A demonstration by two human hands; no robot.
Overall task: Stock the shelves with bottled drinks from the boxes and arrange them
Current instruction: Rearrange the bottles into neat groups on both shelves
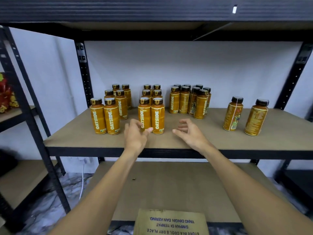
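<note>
Nearest the person, below both forearms, a cardboard box flap w/ printed text lies on the lower shelf. Up at shelf level, left hand is loose, fingers spread, holding nothing; its fingertips sit in front of the base of the front-left bottle of the middle group, touching or just off it, can't tell which. Right hand is released too, palm inward, empty, just right of the front-right bottle.

Risks, as a judgement: a careless flick from either hand could tip these two front bottles back into the pairs behind, domino-style. Left of the left hand, another tidy block. Beyond the right hand, a messier cluster, labels turned diff ways. Far right, two loose bottles stand apart, labels not facing front; reaching across for them risks a forearm clipping the cluster.
</note>
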